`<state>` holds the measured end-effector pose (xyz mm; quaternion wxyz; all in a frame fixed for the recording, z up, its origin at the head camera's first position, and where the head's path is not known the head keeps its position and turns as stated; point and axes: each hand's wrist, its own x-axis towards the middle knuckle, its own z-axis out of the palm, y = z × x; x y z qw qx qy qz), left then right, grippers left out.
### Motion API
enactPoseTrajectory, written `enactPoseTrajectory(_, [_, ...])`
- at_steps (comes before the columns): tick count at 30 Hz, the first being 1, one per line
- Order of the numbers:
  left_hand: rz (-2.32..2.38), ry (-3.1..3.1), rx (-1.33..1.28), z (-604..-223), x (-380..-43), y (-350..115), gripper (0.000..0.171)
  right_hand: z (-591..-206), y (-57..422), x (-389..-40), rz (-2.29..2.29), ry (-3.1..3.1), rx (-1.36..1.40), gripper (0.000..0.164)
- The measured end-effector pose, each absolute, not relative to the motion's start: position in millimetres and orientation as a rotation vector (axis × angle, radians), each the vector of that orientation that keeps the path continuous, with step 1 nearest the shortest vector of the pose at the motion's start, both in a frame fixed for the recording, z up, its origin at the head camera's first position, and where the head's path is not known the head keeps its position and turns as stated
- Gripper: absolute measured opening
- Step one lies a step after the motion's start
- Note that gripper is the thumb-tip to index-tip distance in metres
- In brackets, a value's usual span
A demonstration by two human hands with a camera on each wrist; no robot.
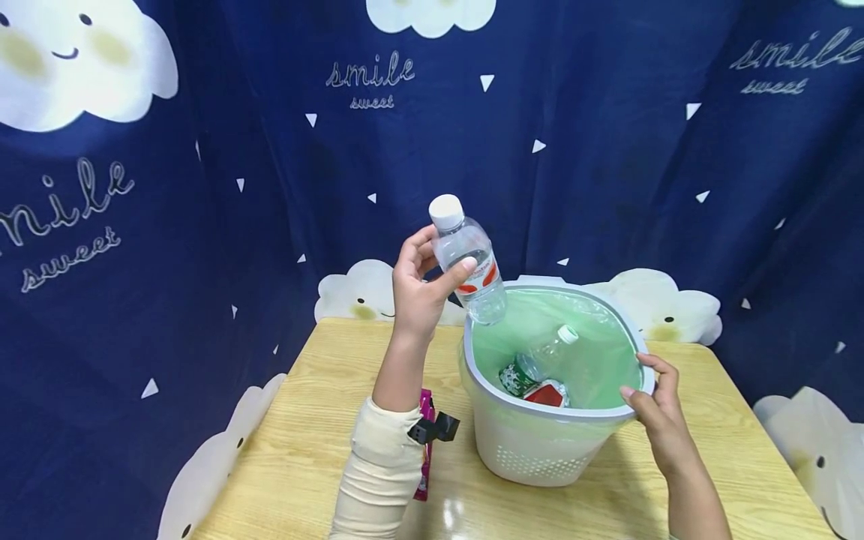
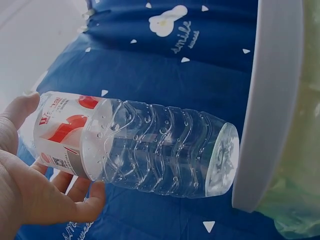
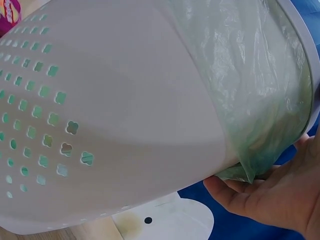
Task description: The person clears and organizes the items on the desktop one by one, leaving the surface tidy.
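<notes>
In the head view my left hand grips a clear plastic water bottle with a white cap and a red-and-white label. The bottle leans, cap up, and its base overlaps the left rim of a white trash bin. From the left wrist, the bottle's ribbed lower half points at the bin's rim. My right hand holds the bin's right rim, thumb on the near side; the right wrist view shows its fingers by the green liner bag.
Inside the bin lie another clear bottle with a green label and a red-and-white item. A pink package lies on the wooden table, partly behind my left forearm. A blue curtain hangs behind the table.
</notes>
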<state>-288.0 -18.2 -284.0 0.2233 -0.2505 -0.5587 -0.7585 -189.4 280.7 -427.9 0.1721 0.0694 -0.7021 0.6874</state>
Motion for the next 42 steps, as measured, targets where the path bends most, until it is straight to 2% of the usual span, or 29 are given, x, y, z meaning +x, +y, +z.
enactPoseTrajectory(15, [-2.093,-1.644,-0.647,-275.2,-302.5,-4.4,0.054,-426.5,280.7,-190.7,1.946,-1.986,0.204,0.049])
enactPoseTrajectory(28, [-2.275,-1.953,-0.679,-267.4,-327.3,33.6,0.054,-423.0,281.0,-191.4,1.957,-1.956,0.188,0.049])
enactPoseTrajectory(35, [-2.383,-2.046,-0.578,-276.1,-339.5,51.1,0.053,-426.4,280.4,-190.7,1.932,-2.012,0.136,0.048])
enactPoseTrajectory(42, [-2.379,-2.228,-0.592,-287.3,-349.0,54.7,0.047,-427.8,281.1,-189.2,1.938,-1.994,0.152,0.048])
